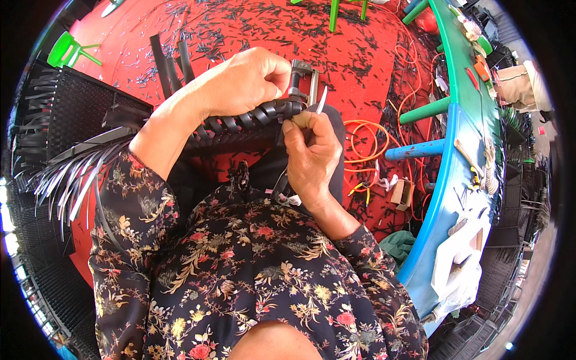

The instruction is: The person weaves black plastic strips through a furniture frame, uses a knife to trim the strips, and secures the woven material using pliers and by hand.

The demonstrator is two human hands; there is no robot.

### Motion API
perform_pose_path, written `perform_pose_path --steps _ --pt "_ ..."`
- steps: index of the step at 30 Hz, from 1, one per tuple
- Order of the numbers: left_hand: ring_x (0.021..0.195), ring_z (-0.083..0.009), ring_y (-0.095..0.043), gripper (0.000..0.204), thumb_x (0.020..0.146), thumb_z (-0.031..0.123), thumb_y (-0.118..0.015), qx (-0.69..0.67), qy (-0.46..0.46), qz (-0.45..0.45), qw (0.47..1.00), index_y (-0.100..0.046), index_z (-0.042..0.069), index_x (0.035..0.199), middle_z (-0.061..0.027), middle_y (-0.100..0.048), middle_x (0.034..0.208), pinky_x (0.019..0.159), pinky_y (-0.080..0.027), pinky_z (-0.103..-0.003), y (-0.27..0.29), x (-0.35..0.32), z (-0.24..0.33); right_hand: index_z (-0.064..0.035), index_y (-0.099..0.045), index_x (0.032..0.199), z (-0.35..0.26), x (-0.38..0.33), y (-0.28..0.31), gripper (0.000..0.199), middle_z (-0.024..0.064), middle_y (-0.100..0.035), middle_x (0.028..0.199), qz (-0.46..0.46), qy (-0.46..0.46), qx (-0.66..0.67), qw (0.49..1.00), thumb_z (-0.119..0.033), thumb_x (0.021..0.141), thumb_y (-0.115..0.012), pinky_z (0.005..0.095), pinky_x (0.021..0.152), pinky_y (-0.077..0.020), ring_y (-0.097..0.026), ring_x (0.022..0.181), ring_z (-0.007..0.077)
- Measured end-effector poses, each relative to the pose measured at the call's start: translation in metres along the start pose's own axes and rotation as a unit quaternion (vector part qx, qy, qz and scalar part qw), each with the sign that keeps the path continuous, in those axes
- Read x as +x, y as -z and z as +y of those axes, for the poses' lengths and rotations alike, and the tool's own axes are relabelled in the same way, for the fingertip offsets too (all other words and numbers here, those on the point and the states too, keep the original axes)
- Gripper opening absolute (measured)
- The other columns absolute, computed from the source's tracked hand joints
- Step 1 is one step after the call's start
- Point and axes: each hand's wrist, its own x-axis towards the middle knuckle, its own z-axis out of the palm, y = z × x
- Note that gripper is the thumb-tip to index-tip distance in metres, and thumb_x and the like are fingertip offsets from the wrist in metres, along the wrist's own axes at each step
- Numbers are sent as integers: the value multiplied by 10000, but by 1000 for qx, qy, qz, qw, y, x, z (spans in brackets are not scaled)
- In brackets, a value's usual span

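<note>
The left hand [243, 81] is closed over the top of a black bar wrapped round and round with flat shiny plastic strips [252, 119], and its fingers curl down at the bar's right end. The bar lies across the middle, just above the person's lap, and runs from left to right. The strips wind around it like a twisted rope, with small gaps between the turns. The right hand [312, 156] is just below the bar's right end, pinching a thin shiny silver blade [322, 99] that points up. A grey metal clamp [302, 81] sits right behind the fingers of the left hand. On the left, many loose black and grey flat strips [78, 177] fan out from a black woven panel [72, 111]. The red floor mat [252, 30] on the far side is covered with tiny black cut bits. A long blue and green table [474, 144] stands on the right, with orange cord [366, 147] lying near it.
</note>
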Motion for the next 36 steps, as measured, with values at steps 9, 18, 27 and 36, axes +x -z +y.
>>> perform_pose_path --steps 9,18,27,36 --pt "652 -47 -489 37 771 24 -563 -43 -4 -12 999 -570 -9 786 13 -552 683 611 -414 -225 0 -6 2 -20 -559 786 -11 3 -2 105 38 -471 708 22 25 33 999 27 758 -649 255 514 -363 -430 563 103" --pt "681 -51 -524 65 768 39 -579 -71 -18 -31 997 -598 -7 810 12 -585 716 641 -432 -223 -1 -6 -5 -19 -535 770 6 -19 12 167 14 -434 716 -70 -33 52 996 -24 743 -700 225 516 -335 -381 564 82" --pt "655 -52 -526 63 751 59 -607 -76 6 -28 997 -604 -4 756 9 -585 679 629 -436 -223 -2 -8 -2 -18 -566 776 7 -10 13 120 30 -431 664 -32 60 -6 998 32 745 -670 249 533 -350 -412 593 120" --pt "658 -53 -531 76 747 73 -615 -64 4 -11 998 -601 -1 759 11 -590 682 633 -438 -222 0 -8 -7 12 -578 784 -8 -5 16 110 1 -499 681 -89 -114 99 984 -53 809 -663 241 526 -352 -389 605 67"
